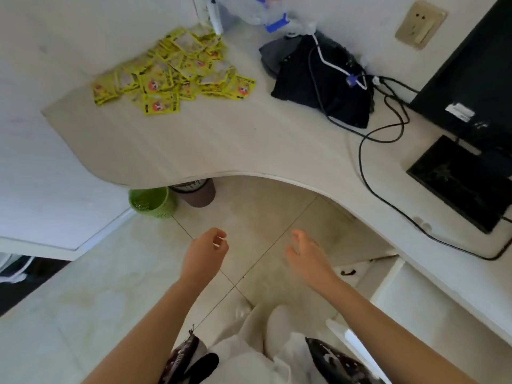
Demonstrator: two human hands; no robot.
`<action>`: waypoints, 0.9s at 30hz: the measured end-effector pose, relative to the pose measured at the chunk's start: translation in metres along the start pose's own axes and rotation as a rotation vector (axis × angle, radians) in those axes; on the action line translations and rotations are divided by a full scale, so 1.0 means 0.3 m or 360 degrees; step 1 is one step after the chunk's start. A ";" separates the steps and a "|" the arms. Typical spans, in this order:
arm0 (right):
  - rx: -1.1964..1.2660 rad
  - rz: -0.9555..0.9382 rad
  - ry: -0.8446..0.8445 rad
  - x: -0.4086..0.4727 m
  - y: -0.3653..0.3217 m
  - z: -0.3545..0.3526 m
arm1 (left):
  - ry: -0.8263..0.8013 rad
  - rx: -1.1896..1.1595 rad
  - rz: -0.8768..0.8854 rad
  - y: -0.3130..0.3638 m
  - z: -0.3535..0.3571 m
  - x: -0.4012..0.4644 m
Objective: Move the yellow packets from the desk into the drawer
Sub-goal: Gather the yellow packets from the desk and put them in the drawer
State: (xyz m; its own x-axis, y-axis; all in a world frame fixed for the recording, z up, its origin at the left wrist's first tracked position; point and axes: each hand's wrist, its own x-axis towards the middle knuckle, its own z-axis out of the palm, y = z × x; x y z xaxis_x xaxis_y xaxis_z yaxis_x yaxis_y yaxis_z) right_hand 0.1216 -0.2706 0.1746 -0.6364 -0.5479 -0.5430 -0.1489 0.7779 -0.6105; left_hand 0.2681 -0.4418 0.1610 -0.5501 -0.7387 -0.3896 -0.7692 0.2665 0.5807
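Note:
Several yellow packets (177,70) lie in a loose heap at the far left of the pale curved desk (235,145). Both my hands hang over the floor, in front of the desk's curved edge and well short of the heap. My left hand (206,252) has its fingers loosely curled and holds nothing. My right hand (303,252) is relaxed with fingers spread, also empty. An open white drawer (388,275) shows below the desk at the right, just right of my right forearm; its inside is mostly hidden.
A black bag (324,79) with cables lies behind the desk's middle. A black monitor (476,70) and its stand (462,184) fill the right. A green bin (152,202) and a brown bin (198,192) stand under the desk. A chair sits below me.

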 end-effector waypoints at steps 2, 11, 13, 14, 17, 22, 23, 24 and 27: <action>-0.0049 -0.0061 0.0007 0.083 -0.099 0.006 | 0.0040 0.0010 -0.0017 -0.017 -0.071 0.084; -0.0243 -0.0341 -0.0027 0.511 -0.489 -0.028 | 0.0160 0.0047 -0.0038 -0.033 -0.334 0.496; -0.0267 -0.0378 -0.0083 0.609 -0.567 -0.048 | 0.0180 0.0075 -0.0050 -0.026 -0.381 0.593; -0.0289 -0.0397 -0.0111 0.658 -0.606 -0.061 | 0.0192 0.0086 -0.0064 -0.022 -0.403 0.642; -0.0337 -0.0419 -0.0183 0.808 -0.716 -0.096 | 0.0214 0.0095 -0.0149 -0.011 -0.460 0.773; -0.0428 -0.0427 -0.0212 1.045 -0.853 -0.139 | 0.0190 0.0109 -0.0231 -0.011 -0.515 0.955; -0.0439 -0.0421 -0.0215 1.086 -0.875 -0.146 | 0.0185 0.0121 -0.0225 -0.011 -0.524 0.988; -0.0454 -0.0418 -0.0222 1.125 -0.896 -0.152 | 0.0181 0.0137 -0.0214 -0.010 -0.532 1.020; -0.0522 -0.0442 -0.0219 1.237 -0.961 -0.167 | 0.0173 0.0251 -0.0159 0.001 -0.564 1.124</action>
State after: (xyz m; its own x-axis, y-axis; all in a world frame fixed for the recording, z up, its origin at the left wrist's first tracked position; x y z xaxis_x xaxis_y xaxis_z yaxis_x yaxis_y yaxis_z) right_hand -0.1096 -0.6828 0.1782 -0.4349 -0.7684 -0.4694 -0.5460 0.6396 -0.5411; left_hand 0.1374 -0.7953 0.1507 -0.4370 -0.8263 -0.3554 -0.8642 0.2761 0.4207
